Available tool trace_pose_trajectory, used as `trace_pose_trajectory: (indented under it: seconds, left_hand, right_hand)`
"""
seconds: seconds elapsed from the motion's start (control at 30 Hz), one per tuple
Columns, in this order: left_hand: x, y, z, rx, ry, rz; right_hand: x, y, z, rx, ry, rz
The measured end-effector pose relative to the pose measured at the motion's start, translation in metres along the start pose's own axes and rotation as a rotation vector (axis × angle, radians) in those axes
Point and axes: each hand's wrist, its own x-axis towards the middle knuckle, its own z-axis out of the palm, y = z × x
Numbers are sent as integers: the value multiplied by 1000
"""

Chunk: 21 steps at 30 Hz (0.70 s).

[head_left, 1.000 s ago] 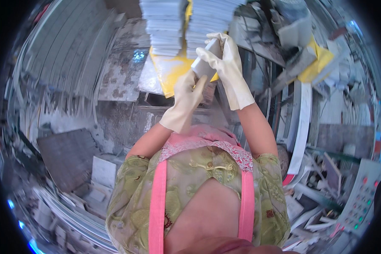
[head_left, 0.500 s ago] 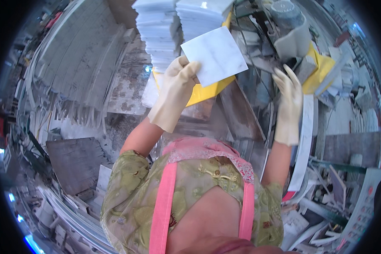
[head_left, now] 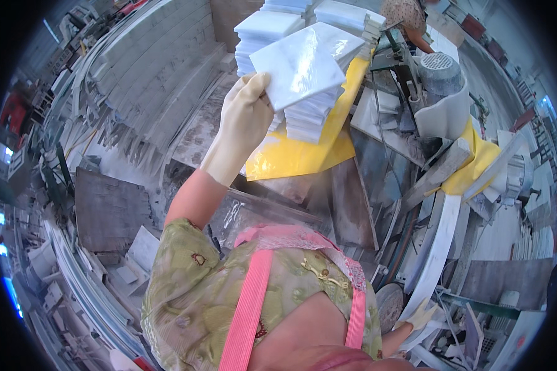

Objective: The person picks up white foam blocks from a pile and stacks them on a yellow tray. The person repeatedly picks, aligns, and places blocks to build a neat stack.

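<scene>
My left hand [head_left: 247,102], in a cream rubber glove, pinches the left corner of a square white marble tile [head_left: 300,71]. The tile is raised and tilted, with light glinting off its polished face. Behind and below it rise stacks of similar white tiles [head_left: 269,25], standing on a yellow sheet [head_left: 300,154]. My right hand [head_left: 419,317], gloved alike, is low on the right beside my body, near a long white strip of stone [head_left: 436,256]. It looks small and smeared there, so its fingers are hard to make out.
Long grey slabs [head_left: 148,68] lean in a row at the left. A motor-like machine part [head_left: 439,71] stands right of the stacks, with a second yellow sheet [head_left: 473,157] beyond. A dark board [head_left: 111,210] lies at lower left. Another person [head_left: 405,18] is at the far right.
My right hand has swung from beside the machine down to my right side. My left hand still holds the tile, now slightly further left and higher, and the view has shifted.
</scene>
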Motion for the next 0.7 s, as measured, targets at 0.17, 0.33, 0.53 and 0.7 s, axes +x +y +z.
trace_pose_trajectory:
  seconds: [0.17,0.33,0.53,0.7]
  left_hand:
    - [13,7,25,-5,-7,100]
    - [11,22,37,448,46,118]
    - [14,32,42,313,-67,92]
    - [31,48,40,368,31,55]
  right_hand:
    - [-7,29,32,83,-47,-108]
    - [-18,26,38,56,-31,-121]
    - [-36,19,42,-309,55,-129]
    - [-51,4,33,-368,12,-90]
